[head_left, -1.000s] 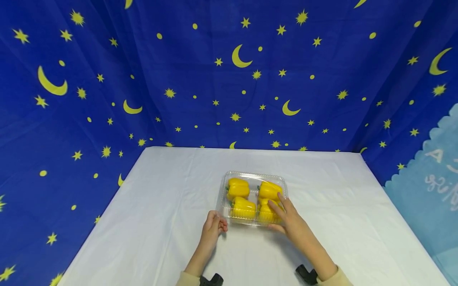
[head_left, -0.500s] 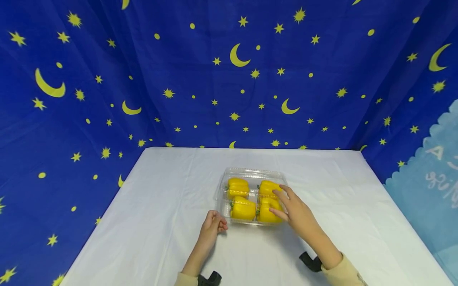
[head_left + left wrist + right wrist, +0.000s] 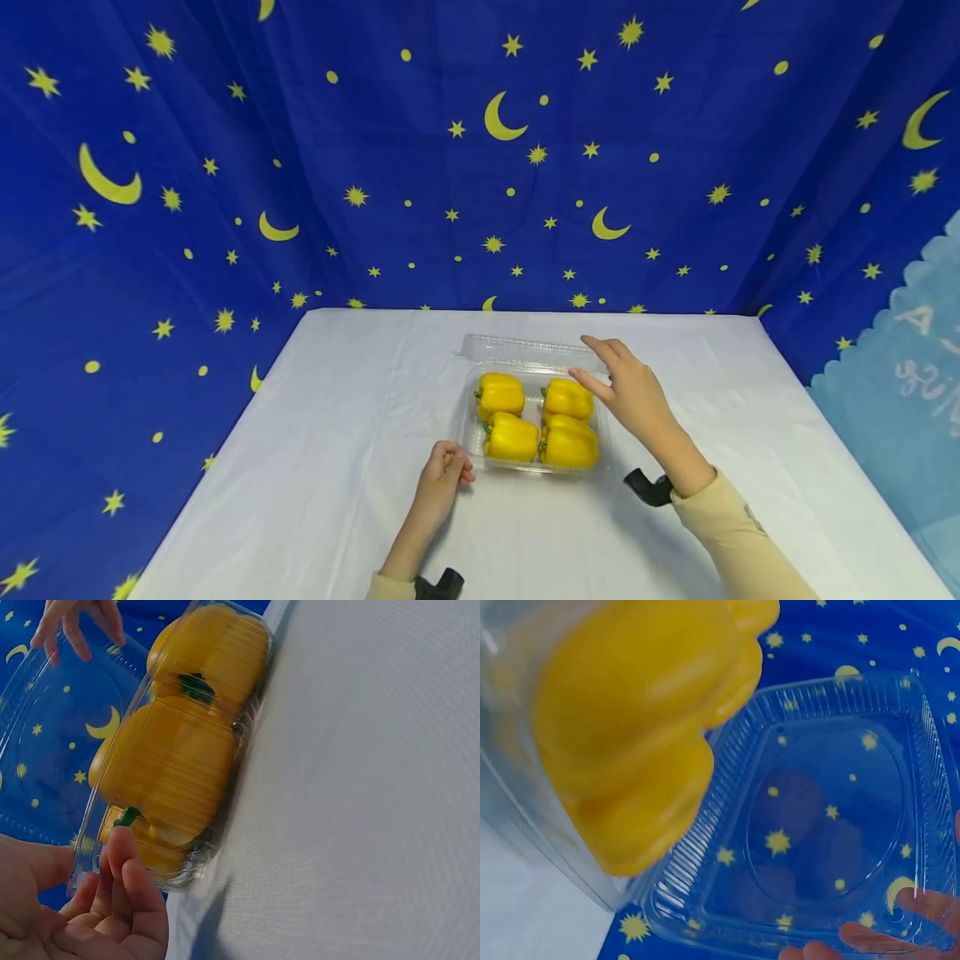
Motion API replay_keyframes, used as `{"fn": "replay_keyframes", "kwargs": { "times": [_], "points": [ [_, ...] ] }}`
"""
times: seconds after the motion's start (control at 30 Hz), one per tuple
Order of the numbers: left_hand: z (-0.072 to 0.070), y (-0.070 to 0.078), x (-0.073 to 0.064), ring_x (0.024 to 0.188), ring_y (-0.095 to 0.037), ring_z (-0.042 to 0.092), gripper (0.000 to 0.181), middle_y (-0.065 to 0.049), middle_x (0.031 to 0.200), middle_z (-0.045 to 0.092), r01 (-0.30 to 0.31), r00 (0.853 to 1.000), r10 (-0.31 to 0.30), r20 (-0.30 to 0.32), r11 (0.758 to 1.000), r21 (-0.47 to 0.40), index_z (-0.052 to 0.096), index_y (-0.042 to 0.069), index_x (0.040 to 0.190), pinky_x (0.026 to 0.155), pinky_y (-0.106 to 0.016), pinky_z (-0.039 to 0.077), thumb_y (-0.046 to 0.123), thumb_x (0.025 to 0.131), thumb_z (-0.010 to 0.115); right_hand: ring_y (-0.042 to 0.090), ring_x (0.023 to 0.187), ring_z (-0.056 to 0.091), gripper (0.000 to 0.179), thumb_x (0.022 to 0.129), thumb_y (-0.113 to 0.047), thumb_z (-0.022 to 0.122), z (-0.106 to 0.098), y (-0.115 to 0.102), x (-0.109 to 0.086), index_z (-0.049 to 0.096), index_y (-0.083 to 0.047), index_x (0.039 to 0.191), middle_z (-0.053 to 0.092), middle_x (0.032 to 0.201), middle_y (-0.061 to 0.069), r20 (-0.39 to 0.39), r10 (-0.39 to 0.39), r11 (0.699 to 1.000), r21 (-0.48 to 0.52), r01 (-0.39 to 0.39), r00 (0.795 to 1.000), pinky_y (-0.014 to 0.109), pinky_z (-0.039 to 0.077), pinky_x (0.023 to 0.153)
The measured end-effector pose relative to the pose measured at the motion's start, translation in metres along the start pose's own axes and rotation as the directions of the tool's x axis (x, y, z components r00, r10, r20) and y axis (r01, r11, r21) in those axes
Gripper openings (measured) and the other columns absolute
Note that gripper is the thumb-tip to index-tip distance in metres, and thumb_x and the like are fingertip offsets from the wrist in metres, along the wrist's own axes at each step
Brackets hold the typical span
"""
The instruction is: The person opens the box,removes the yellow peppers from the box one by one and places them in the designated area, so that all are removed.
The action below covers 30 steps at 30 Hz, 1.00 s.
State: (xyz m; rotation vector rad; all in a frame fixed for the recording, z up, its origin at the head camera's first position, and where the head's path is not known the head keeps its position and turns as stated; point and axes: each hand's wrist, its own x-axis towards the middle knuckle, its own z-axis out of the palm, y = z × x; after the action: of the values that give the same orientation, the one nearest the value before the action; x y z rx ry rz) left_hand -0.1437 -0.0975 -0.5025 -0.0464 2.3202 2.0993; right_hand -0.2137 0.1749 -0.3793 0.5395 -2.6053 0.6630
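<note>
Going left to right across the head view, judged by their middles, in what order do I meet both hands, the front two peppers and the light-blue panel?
Left hand, front-left yellow pepper, front-right yellow pepper, right hand, light-blue panel.

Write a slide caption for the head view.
On a white table, four yellow peppers in an open clear container, left hand at its near-left corner, right hand at its lid.

- The place was booth-like; the kind of room beyond could not be told.
- Blue moon-and-star cloth [image 3: 420, 158] enclosed a white-covered table [image 3: 360, 400].
- A pale-blue lettered patch [image 3: 862, 408] showed at right.
</note>
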Motion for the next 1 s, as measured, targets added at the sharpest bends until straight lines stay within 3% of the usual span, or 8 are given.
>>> {"fn": "replay_keyframes", "kwargs": {
  "times": [0.2,0.4,0.53,0.63,0.77,1.0],
  "points": [
    [-0.004,0.0,0.001,0.069,-0.002,0.057,0.041,-0.019,0.087,0.062,-0.064,0.998,0.064,-0.002,0.996,0.067,0.038,-0.01,0.135,0.065,-0.019,0.054,0.003,0.098,0.047,0.033,0.083,0.068,0.054,0.088,-0.035,0.067,-0.005,0.007,0.023,0.057,0.001,0.127,0.064,0.121,0.023,-0.045,0.013,0.998,0.064,-0.01,0.999,0.047,0.057,0.077],
    [-0.009,-0.001,0.003,0.073,-0.007,0.062,0.05,-0.022,0.091,0.066,-0.098,0.995,0.095,0.036,0.99,0.106,0.032,-0.015,0.14,0.069,-0.019,0.055,0.004,0.097,0.049,0.035,0.079,0.07,0.055,0.091,-0.031,0.064,-0.007,0.017,0.04,0.048,0.0,0.134,0.06,0.124,0.027,-0.033,0.055,0.988,0.145,-0.05,0.998,0.047,0.058,0.071],
    [-0.01,-0.002,0.004,0.079,-0.006,0.063,0.056,-0.019,0.094,0.067,-0.087,0.994,0.078,0.074,0.988,0.129,0.027,-0.013,0.143,0.073,-0.017,0.055,0.007,0.097,0.052,0.038,0.081,0.069,0.061,0.093,-0.03,0.062,-0.007,0.024,0.047,0.036,-0.002,0.141,0.057,0.128,0.029,-0.011,0.083,0.982,0.172,-0.08,0.996,0.049,0.058,0.07],
    [-0.011,-0.002,0.004,0.076,-0.001,0.056,0.064,-0.012,0.091,0.063,-0.071,0.995,0.056,0.087,0.981,0.18,0.026,-0.009,0.146,0.071,-0.015,0.052,0.014,0.095,0.057,0.039,0.083,0.069,0.065,0.093,-0.028,0.061,-0.007,0.028,0.052,0.03,-0.003,0.144,0.055,0.13,0.03,0.003,0.098,0.978,0.183,-0.097,0.995,0.049,0.057,0.071],
    [-0.012,-0.001,0.006,0.072,-0.002,0.045,0.07,-0.005,0.086,0.056,-0.096,0.994,0.074,0.086,0.954,0.285,0.029,-0.007,0.145,0.065,-0.015,0.045,0.025,0.092,0.062,0.039,0.086,0.068,0.072,0.092,-0.027,0.063,-0.005,0.037,0.06,0.023,-0.004,0.148,0.053,0.13,0.031,0.018,0.103,0.975,0.193,-0.105,0.994,0.05,0.057,0.072],
    [-0.017,0.007,0.01,0.077,-0.004,0.049,0.074,-0.004,0.091,0.059,-0.189,0.978,0.136,0.156,0.894,0.406,0.03,-0.012,0.143,0.071,-0.018,0.048,0.027,0.09,0.065,0.039,0.098,0.065,0.094,0.093,-0.03,0.062,0.001,0.057,0.079,-0.007,-0.009,0.153,0.045,0.143,0.025,0.123,0.126,0.96,0.237,-0.152,0.984,0.049,0.055,0.073]
  ]
}}
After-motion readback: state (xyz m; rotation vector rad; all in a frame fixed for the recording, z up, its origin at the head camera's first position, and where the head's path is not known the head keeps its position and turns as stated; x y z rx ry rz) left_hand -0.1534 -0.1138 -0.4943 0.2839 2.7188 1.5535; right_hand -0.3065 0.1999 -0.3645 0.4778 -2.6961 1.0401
